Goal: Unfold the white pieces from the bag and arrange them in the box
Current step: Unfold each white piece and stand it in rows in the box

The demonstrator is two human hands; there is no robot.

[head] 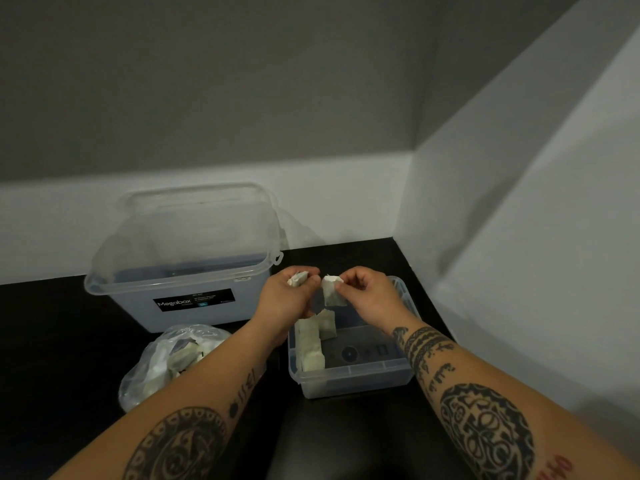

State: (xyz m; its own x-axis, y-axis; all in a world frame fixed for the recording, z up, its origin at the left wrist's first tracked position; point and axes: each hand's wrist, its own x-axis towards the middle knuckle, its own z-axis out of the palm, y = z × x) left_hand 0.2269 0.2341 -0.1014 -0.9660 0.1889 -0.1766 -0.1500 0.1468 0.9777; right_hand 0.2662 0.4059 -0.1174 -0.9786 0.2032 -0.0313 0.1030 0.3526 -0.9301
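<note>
right hand point(369, 292) pinches white piece point(331, 294), long axis hanging down over box point(353, 382) | left hand point(285, 301) grips folded piece point(298, 278), mostly hidden in its grip

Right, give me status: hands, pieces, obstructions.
Left hand grips a white piece; right hand pinches a second piece, hanging. Row of pieces stands in small box, left side. Bag holds more. Nothing blocking.

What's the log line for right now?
left hand: grips folded piece | right hand: pinches hanging piece | small box: pieces stand inside
</note>
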